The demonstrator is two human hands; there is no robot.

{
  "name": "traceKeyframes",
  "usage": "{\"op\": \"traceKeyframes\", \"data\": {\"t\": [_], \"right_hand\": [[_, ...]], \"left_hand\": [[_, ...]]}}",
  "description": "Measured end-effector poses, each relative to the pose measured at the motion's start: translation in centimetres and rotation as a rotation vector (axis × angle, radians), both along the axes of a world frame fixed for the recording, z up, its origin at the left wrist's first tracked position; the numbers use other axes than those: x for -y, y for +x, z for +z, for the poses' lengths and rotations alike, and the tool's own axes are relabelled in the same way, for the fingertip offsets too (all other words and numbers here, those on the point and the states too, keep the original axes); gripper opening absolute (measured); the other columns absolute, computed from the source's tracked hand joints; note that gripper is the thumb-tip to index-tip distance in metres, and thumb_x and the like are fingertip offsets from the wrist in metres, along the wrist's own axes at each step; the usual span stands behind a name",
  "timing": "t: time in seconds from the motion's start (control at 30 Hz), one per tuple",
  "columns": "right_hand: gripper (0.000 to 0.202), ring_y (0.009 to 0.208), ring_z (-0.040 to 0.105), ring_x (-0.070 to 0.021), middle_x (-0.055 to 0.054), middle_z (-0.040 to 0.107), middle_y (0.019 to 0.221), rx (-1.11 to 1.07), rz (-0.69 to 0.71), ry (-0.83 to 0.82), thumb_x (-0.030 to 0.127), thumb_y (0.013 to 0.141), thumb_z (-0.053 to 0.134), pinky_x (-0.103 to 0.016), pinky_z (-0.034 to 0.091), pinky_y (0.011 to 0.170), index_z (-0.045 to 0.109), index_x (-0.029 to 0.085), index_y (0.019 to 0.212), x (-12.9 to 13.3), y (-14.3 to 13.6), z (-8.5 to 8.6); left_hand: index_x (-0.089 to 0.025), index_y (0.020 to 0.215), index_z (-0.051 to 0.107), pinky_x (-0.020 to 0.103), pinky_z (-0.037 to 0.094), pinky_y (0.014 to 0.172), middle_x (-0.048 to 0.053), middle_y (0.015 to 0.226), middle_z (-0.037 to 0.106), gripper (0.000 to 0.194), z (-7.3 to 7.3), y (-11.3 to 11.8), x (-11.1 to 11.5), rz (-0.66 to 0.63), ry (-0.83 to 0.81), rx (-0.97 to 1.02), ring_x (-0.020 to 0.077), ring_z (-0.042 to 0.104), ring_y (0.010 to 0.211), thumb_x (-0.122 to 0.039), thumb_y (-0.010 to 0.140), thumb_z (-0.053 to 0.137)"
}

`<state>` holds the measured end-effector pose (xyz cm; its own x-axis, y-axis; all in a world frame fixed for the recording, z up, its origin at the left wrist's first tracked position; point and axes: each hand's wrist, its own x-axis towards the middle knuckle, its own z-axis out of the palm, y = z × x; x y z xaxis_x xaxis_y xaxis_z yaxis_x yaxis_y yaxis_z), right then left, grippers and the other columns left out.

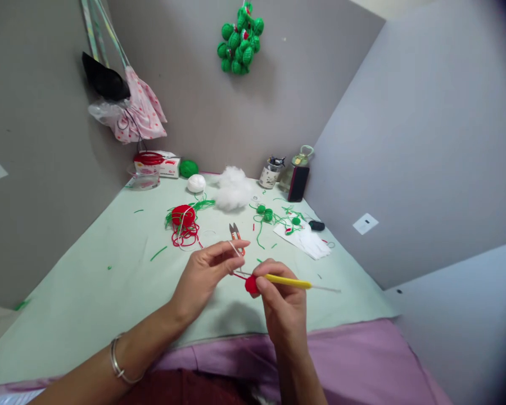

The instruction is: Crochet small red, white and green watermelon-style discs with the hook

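Note:
My right hand (284, 304) grips a crochet hook (293, 280) with a yellow handle. Its thumb and fingers also pinch a small red crocheted piece (251, 284). Just left of it, my left hand (213, 270) has its index finger stretched out with white yarn (235, 248) running over it, the thumb and other fingers closed on the strand. The hook's metal tip reaches toward the left fingertips, and a short red strand (238, 275) runs from the red piece toward them. Behind the left fingers lie orange-handled thread snips (235, 232), partly covered.
Red yarn (183, 216) lies tangled with green strands on the left. Behind are a white yarn ball (196, 183), a green ball (189, 168) and fluffy stuffing (234, 190). Green crocheted balls (268, 215), white tissue (310, 243) and a phone (298, 184) are on the right.

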<state>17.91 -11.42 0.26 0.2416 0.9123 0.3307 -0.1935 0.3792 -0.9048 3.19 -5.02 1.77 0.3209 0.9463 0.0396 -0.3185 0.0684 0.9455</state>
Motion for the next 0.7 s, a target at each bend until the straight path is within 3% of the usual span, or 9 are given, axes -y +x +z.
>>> {"op": "traceKeyframes", "data": {"t": [0.03,0.17,0.43,0.57,0.7], "right_hand": [[0.003,0.068,0.064,-0.0114,0.0,0.069,0.078,0.089,-0.041,0.044,0.027,0.092,0.076,-0.024,0.051,0.063,0.078,0.025,0.091,0.1,-0.1,-0.1],[0.024,0.084,0.069,-0.0147,-0.002,0.072,0.09,0.497,-0.274,0.247,0.009,0.095,0.067,-0.029,0.058,0.074,0.076,0.027,0.108,0.3,-0.4,-0.2],[0.057,0.075,0.066,-0.0161,-0.002,0.064,0.088,0.888,-0.708,0.481,0.001,0.09,0.069,-0.03,0.057,0.061,0.07,0.037,0.134,1.1,-0.5,-1.5],[0.06,0.076,0.066,-0.0179,-0.003,0.067,0.089,0.899,-0.738,0.609,0.001,0.089,0.07,-0.033,0.056,0.064,0.069,0.036,0.138,1.1,-0.5,-2.3],[0.052,0.075,0.064,-0.0156,-0.001,0.064,0.087,0.687,-0.661,0.592,0.0,0.091,0.067,-0.032,0.053,0.064,0.076,0.039,0.125,0.7,-1.2,-2.1]], "left_hand": [[-0.027,0.106,0.087,0.024,0.051,0.074,-0.002,0.079,0.073,0.028,-0.1,0.2,0.3,-0.022,-0.003,0.013,0.0114,0.06,0.071,-0.029,0.078,0.089],[-0.021,0.115,0.084,0.029,0.055,0.084,-0.001,0.08,0.072,0.041,0.0,0.9,1.3,-0.067,-0.01,0.08,0.0154,0.066,0.079,-0.031,0.076,0.09],[-0.023,0.136,0.074,0.035,0.053,0.098,0.002,0.096,0.075,0.045,1.4,-0.5,2.7,-0.221,-0.052,0.035,0.0199,0.069,0.096,-0.035,0.092,0.077],[-0.023,0.128,0.078,0.032,0.052,0.093,-0.001,0.086,0.073,0.046,1.5,-0.3,2.5,-0.282,-0.2,0.142,0.0161,0.067,0.085,-0.032,0.084,0.087],[-0.02,0.12,0.081,0.028,0.05,0.089,-0.001,0.08,0.073,0.045,1.1,0.1,2.2,-0.312,-0.332,0.242,0.0124,0.064,0.079,-0.032,0.078,0.093]]}}
